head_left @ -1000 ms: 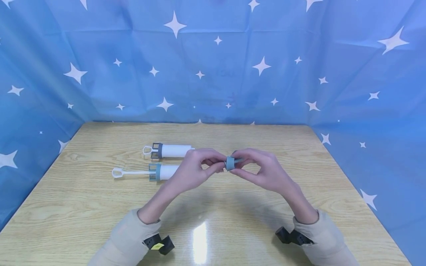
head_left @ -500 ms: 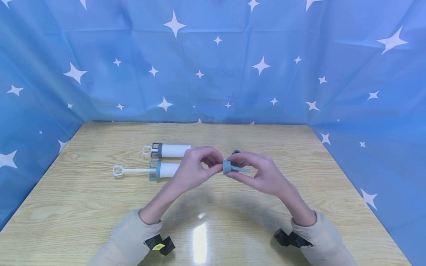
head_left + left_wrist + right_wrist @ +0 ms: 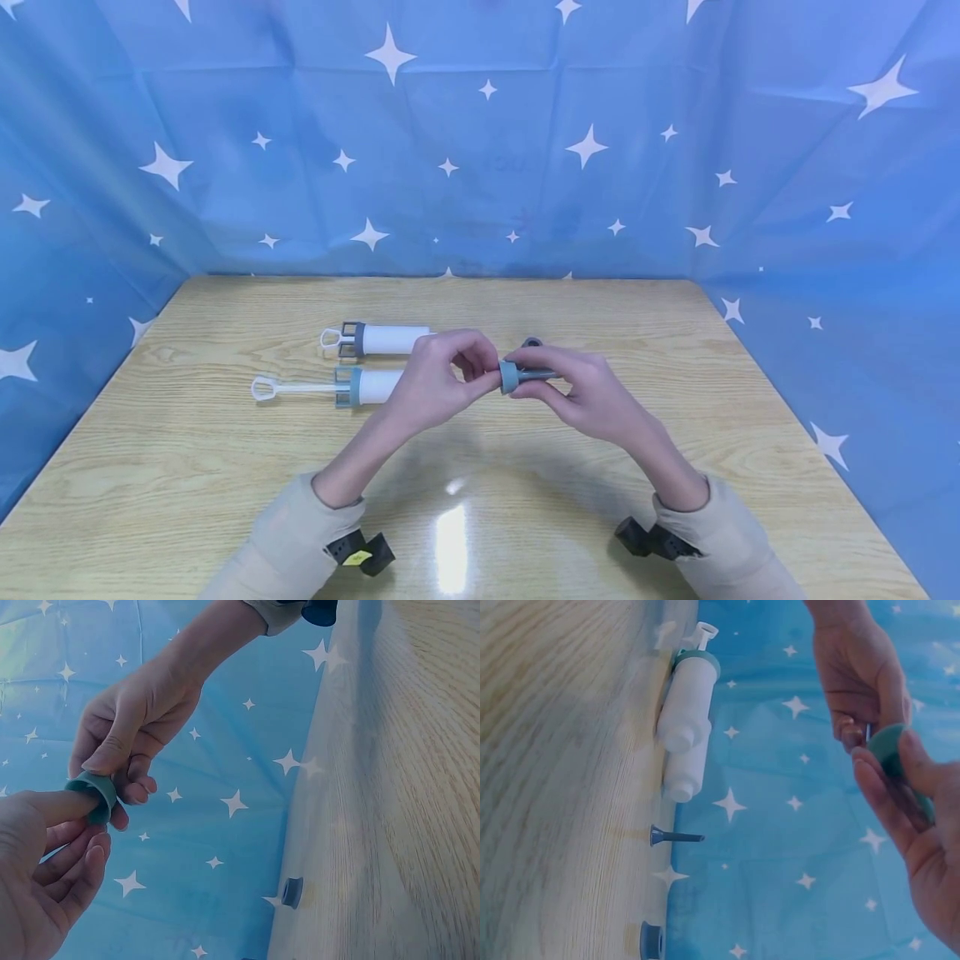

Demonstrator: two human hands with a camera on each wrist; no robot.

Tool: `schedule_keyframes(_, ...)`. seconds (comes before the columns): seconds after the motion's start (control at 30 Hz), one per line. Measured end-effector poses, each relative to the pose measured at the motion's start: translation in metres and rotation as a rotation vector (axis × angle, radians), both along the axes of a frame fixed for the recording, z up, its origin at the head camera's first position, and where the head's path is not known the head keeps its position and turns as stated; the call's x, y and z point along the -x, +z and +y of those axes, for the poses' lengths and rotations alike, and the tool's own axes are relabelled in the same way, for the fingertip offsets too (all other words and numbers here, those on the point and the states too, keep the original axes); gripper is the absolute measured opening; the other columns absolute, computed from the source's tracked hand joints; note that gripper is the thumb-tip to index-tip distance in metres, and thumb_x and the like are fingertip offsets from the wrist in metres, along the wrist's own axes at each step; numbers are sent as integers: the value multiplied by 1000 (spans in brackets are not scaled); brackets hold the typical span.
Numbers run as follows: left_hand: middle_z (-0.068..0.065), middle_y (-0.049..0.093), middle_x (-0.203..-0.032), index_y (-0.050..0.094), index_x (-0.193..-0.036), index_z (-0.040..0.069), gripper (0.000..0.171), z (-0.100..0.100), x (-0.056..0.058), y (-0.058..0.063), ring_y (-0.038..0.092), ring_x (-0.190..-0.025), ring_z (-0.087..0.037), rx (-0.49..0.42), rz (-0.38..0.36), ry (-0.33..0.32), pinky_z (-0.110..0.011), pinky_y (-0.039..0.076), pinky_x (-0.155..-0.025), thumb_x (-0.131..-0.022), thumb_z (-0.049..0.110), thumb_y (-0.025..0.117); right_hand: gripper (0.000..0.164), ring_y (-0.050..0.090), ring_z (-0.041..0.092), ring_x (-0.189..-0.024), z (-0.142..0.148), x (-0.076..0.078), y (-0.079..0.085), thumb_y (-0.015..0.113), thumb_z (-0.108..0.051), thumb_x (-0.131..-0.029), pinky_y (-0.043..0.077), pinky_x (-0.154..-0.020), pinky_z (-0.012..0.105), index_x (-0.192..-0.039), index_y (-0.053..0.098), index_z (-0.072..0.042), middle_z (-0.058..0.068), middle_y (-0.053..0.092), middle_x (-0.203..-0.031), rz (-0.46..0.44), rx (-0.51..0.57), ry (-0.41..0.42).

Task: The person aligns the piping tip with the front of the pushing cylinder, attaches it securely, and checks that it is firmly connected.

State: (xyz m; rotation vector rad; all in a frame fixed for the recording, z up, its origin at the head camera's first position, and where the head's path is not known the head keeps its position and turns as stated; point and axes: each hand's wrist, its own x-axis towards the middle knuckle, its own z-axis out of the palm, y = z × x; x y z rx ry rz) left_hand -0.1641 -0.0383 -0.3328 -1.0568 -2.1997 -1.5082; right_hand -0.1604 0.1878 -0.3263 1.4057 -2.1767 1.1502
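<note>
A teal nozzle (image 3: pixel 508 377), with a wide cupped end and a thin spout, is held between both hands over the table. My right hand (image 3: pixel 592 387) grips it from the right, with the spout lying between thumb and fingers. At the cupped end is my left hand (image 3: pixel 442 375), its fingertips right at the rim. In the left wrist view, one left digit reaches into the mouth of the teal nozzle (image 3: pixel 99 796), while the other left fingers (image 3: pixel 79 862) curl close beneath. The right wrist view shows the teal nozzle (image 3: pixel 887 750) partly hidden by right fingers.
Two white-barrelled plunger syringes lie at the left: one with a grey collar (image 3: pixel 393 339), another with a teal collar (image 3: pixel 378 386) and its plunger drawn out. Behind the right hand are a dark nozzle with a thin spout (image 3: pixel 675 836) and a dark ring-shaped piece (image 3: pixel 651 941).
The teal nozzle and both hands have shifted slightly left. The right fingers have spread along the spout, so more of it shows. The syringes on the table have not moved.
</note>
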Motion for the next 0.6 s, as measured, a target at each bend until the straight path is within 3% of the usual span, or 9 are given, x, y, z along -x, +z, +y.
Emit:
schedule_keyframes(0.17,4,66,-78,69,-85,8,11,-1,0,0,59,-65,-6,5,-12,-5,-25,55,-60,-84,0,77,27,73,12,-85,1,0,-2,71,-5,-92,58,-76,23,-119,68,-2,1,73,-96,-8,-3,3)
schedule_keyframes(0.6,8,66,-77,71,-88,11,8,-11,2,4,60,-68,-6,99,-53,-4,-25,55,-63,-88,11,78,32,73,11,-82,5,1,-2,61,-23,-99,56,-76,21,-121,68,-1,-1,75,-92,25,-45,-72)
